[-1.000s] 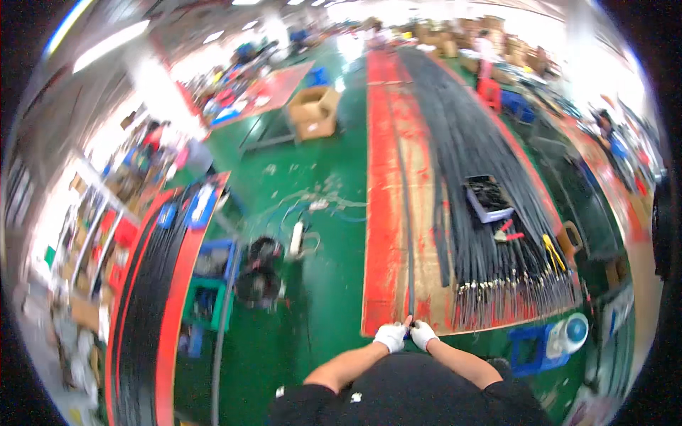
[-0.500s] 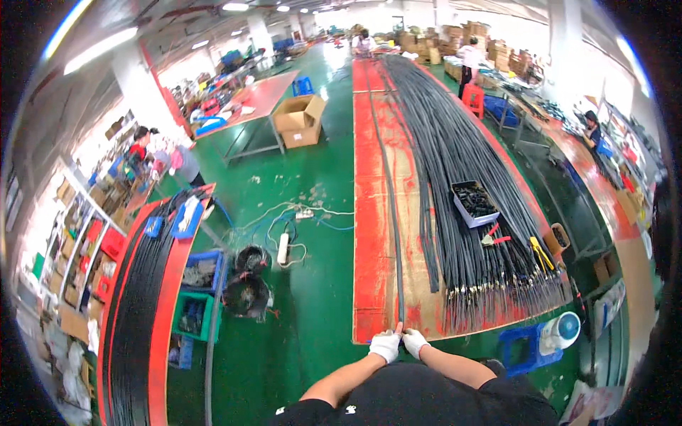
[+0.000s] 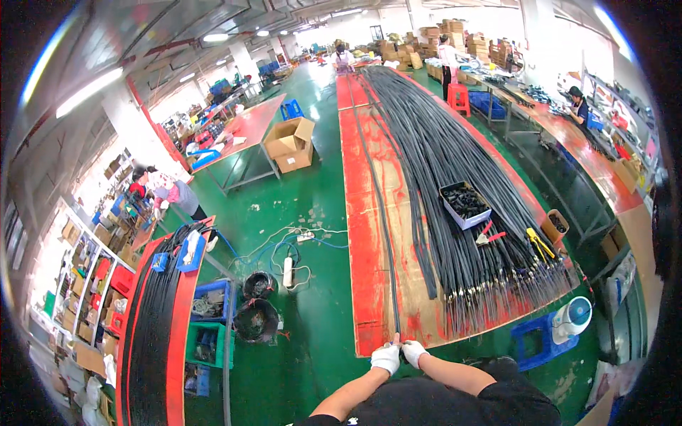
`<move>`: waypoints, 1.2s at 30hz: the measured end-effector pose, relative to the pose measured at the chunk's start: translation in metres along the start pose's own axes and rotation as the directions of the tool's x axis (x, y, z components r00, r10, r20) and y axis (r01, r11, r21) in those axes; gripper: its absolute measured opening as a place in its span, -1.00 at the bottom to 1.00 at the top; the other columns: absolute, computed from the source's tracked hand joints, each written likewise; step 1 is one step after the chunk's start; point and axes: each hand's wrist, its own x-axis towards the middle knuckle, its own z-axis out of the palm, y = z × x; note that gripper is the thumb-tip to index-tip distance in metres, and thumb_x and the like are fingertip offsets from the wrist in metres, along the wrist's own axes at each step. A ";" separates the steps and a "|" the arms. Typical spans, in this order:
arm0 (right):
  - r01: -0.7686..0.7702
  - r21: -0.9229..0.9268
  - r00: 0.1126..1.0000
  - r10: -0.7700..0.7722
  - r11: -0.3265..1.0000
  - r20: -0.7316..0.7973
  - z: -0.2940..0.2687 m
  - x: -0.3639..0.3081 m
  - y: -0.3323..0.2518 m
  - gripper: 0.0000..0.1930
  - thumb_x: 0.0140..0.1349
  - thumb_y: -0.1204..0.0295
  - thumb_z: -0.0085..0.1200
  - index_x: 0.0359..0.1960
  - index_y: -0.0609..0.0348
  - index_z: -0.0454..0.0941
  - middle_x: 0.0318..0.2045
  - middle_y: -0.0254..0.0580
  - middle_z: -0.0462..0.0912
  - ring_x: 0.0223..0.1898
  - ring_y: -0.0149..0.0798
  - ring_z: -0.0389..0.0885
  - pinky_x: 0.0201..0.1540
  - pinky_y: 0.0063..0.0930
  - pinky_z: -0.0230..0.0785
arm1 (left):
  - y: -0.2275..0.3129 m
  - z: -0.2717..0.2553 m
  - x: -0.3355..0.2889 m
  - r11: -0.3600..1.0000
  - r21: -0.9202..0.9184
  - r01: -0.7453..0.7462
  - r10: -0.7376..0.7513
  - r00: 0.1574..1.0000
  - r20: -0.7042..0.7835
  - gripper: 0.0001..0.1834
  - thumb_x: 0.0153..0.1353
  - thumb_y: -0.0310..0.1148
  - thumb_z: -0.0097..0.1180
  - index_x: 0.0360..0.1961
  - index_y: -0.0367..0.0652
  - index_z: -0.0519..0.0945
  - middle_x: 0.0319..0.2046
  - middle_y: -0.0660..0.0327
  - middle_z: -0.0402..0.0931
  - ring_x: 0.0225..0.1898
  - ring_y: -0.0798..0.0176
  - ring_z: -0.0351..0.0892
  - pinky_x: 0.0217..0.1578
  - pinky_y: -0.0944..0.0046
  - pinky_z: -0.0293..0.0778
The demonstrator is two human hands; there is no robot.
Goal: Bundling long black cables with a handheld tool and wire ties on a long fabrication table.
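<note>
A single dark grey cable (image 3: 388, 259) runs lengthwise down the left side of a long red-and-tan table (image 3: 364, 312). At its near end, by the table's front edge, my white-gloved left hand (image 3: 385, 358) is closed around it, a bare fingertip showing on top. Close beside, my gloved right hand (image 3: 413, 353) pinches at the same end. The fingers partly hide the cable's tip. To the right lies a broad bundle of dark cables (image 3: 426, 153), their near ends stripped to thin wires.
On the bundle rest a white box (image 3: 474, 221) of black parts, red-handled pliers (image 3: 490, 235) and a yellow-handled tool (image 3: 538, 243). A blue stool (image 3: 531, 351) bearing a white fan (image 3: 570, 321) stands at front right. Black tubs (image 3: 257, 319) and a second cable table (image 3: 177, 355) are left.
The view has shifted, so the table sits slightly lower and its far end further left. Both hands stay at the cable's near end, with the right hand slightly opened away from the left.
</note>
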 end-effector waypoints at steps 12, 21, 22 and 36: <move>0.042 -0.019 0.999 -0.042 0.999 0.028 -0.001 0.009 0.018 -0.56 0.50 0.21 0.04 0.17 0.35 0.60 0.06 0.16 0.73 0.10 -0.05 0.68 0.14 -0.26 0.47 | 0.015 -0.007 -0.002 0.999 0.009 0.046 -0.047 0.998 0.048 -0.34 0.42 -0.24 -0.07 0.54 0.06 0.22 0.02 -0.13 0.64 -0.05 -0.22 0.71 -0.04 -0.14 0.60; 0.039 -0.060 0.997 -0.034 0.997 0.071 0.003 0.014 0.011 -0.64 0.50 0.26 0.00 0.04 0.32 0.64 -0.09 0.10 0.76 -0.04 -0.04 0.70 0.05 -0.21 0.48 | 0.014 -0.022 -0.007 0.998 0.027 0.052 -0.054 0.997 0.047 -0.40 0.39 -0.29 -0.05 0.47 0.13 0.38 -0.04 -0.06 0.66 -0.07 -0.16 0.72 -0.02 -0.09 0.62; 0.063 -0.032 0.997 -0.061 0.997 0.046 0.006 0.015 0.013 -0.63 0.51 0.25 -0.02 0.06 0.33 0.63 -0.07 0.13 0.75 -0.03 -0.01 0.70 0.05 -0.20 0.48 | 0.012 -0.023 -0.006 0.999 0.018 0.038 -0.039 0.998 0.045 -0.42 0.40 -0.29 -0.06 0.46 0.13 0.41 -0.04 -0.06 0.66 -0.07 -0.16 0.72 -0.02 -0.09 0.62; -0.089 0.062 0.995 0.092 0.994 -0.036 0.025 -0.009 -0.018 -0.57 0.49 0.28 0.02 0.20 0.40 0.58 0.02 0.11 0.74 0.02 -0.11 0.68 0.09 -0.28 0.49 | -0.024 -0.023 -0.007 0.994 -0.106 -0.039 0.046 0.997 0.065 -0.38 0.40 -0.24 -0.06 0.49 0.08 0.35 -0.07 -0.07 0.67 -0.07 -0.17 0.72 -0.04 -0.11 0.60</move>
